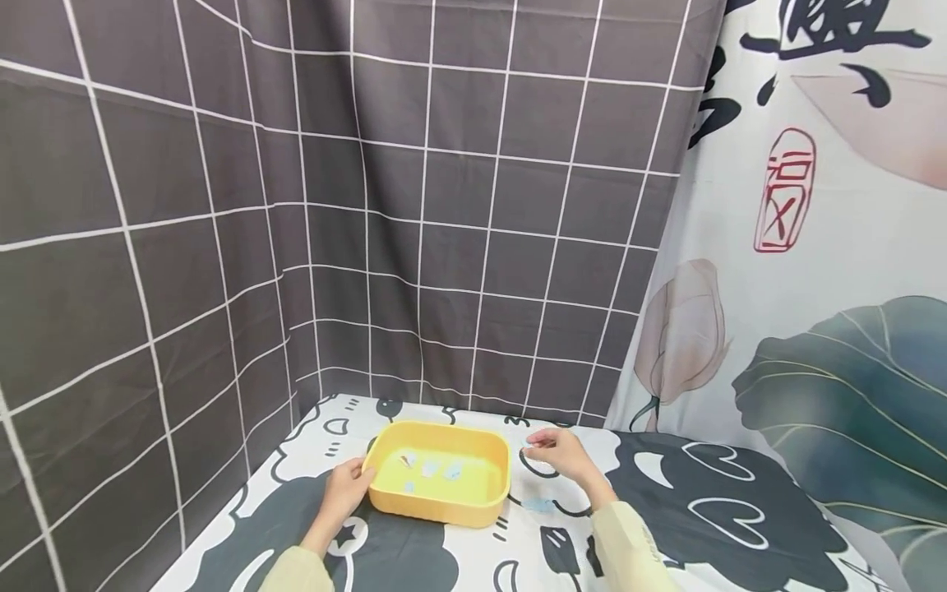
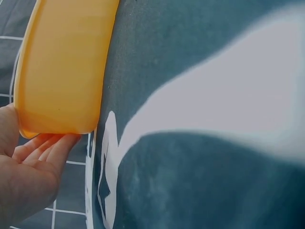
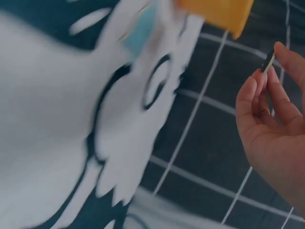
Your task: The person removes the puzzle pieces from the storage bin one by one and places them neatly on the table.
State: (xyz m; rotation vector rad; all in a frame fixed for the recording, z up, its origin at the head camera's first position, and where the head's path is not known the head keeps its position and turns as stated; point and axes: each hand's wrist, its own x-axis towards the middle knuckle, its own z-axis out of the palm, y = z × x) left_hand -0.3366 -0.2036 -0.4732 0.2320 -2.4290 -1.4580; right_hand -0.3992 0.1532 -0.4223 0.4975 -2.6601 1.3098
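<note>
A yellow plastic basin [image 1: 436, 511] rests on the patterned cloth, with several small flat pieces [image 1: 431, 469] lying inside it. My left hand [image 1: 346, 491] grips the basin's left end; in the left wrist view the thumb is at the rim and the fingers curl under the end wall. To the right of the basin, my right hand [image 1: 560, 454] is raised over the cloth. Between thumb and fingertips it pinches a small thin piece [image 3: 268, 61], seen nearly edge-on with a dark side and a pale side. Its face is hidden.
A light blue flat piece [image 1: 538, 504] lies on the cloth right of the basin, below my right hand. The black-and-white cloth [image 1: 473, 567] covers the surface. A dark grid curtain [image 1: 459, 247] hangs behind and left, a printed white one [image 1: 710, 329] at right.
</note>
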